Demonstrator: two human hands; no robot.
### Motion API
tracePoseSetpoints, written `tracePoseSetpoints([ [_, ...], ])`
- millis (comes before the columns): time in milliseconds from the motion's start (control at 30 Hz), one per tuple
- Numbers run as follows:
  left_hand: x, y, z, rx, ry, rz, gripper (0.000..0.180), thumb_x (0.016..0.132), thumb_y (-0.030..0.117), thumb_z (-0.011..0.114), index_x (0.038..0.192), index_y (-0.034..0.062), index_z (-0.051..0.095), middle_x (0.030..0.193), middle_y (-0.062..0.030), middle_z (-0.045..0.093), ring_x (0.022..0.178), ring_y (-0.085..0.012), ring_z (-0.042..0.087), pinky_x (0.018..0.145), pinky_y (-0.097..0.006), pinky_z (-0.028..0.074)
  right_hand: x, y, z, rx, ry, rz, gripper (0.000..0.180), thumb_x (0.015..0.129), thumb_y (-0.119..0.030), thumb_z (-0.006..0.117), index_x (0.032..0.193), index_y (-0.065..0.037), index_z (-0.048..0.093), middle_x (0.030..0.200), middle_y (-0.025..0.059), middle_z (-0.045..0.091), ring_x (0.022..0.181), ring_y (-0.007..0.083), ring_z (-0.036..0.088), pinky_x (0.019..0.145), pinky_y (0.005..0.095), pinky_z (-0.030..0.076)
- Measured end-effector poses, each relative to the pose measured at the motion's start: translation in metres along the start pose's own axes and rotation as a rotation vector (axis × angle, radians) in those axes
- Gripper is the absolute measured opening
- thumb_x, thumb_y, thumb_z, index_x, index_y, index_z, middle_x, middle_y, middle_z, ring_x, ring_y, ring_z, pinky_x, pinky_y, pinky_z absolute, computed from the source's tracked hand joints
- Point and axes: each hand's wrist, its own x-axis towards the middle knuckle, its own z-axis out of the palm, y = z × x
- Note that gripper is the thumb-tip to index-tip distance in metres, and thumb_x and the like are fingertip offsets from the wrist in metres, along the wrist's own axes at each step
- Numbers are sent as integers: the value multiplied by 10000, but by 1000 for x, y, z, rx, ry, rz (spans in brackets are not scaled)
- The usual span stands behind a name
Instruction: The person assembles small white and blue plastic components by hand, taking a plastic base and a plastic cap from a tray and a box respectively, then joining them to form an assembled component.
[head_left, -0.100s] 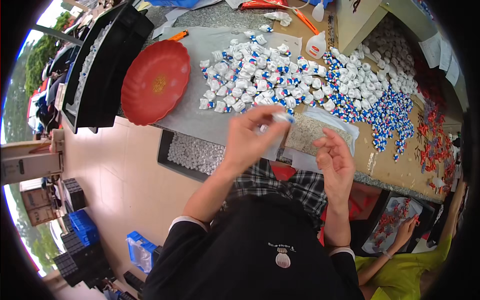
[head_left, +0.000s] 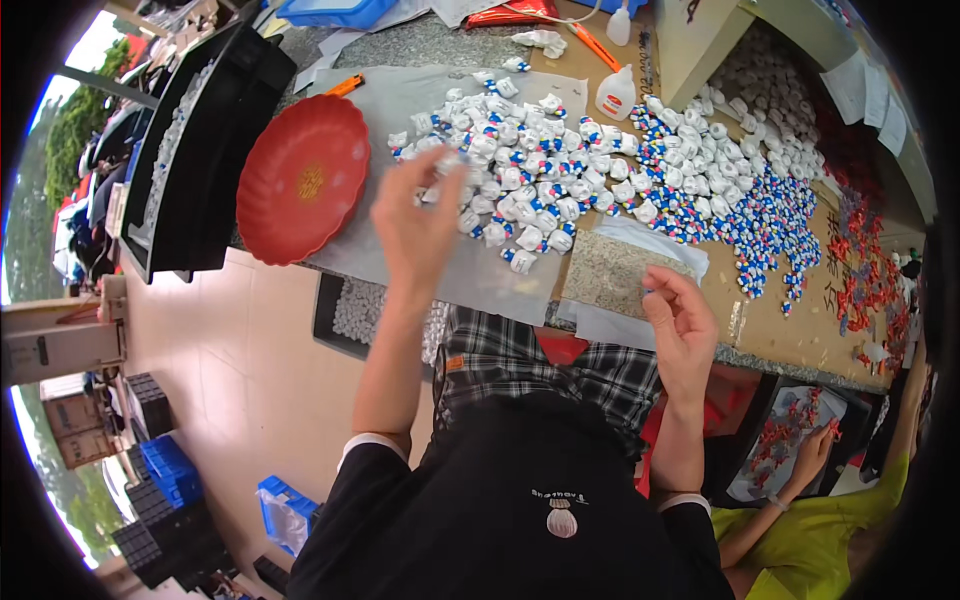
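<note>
My left hand (head_left: 412,225) is over the left part of a pile of small white figurines with blue and pink parts (head_left: 520,180). Its thumb and fingertips pinch a white figurine (head_left: 453,163), blurred by motion. At the right, my right hand (head_left: 685,335) sits at the near right edge of a speckled stone slab (head_left: 618,272). Thumb and forefinger are brought together there, with a tiny bluish spot at their tips that is too small to name.
Left of the pile lies a red scalloped bowl (head_left: 300,180), beside black bins (head_left: 205,160). A white squeeze bottle (head_left: 616,95) and an orange cutter (head_left: 594,47) lie farther back. Small blue-and-white pieces (head_left: 765,235) spread rightward. A co-worker's hand (head_left: 808,460) reaches over a tray of red pieces.
My left hand has moved left and away from the slab with the white figurine, over the pile's left side. My right fingers have drawn closer together. The view has shifted slightly.
</note>
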Motion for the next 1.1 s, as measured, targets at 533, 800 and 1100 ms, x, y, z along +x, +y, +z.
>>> tracePoseSetpoints([
  [533, 2, 96, 176, -150, -647, 693, 213, 745, 59, 651, 956, 34, 657, 948, -119, 638, 927, -288, 569, 810, -371, 453, 53, 34, -101, -1003, 473, -334, 192, 763, -33, 650, 955, -21, 635, 945, 109, 581, 796, 278, 577, 669, 346, 466],
  [800, 1, 98, 227, 4, -772, 936, 251, 667, 59, 689, 915, 49, 651, 904, -93, 593, 883, -262, 538, 793, -350, 458, 62, 32, -108, -963, 426, -395, 217, 716, -32, 676, 930, -31, 642, 908, 104, 561, 843, 283, 543, 723, 368, 442],
  [1100, -26, 99, 114, -822, -866, -339, 192, 873, 108, 589, 1041, 19, 562, 981, -74, 586, 801, -100, 535, 666, -240, 433, 60, 22, -100, -913, 252, -386, 205, 745, -16, 644, 949, -34, 626, 919, 86, 595, 810, 254, 566, 705, 341, 458],
])
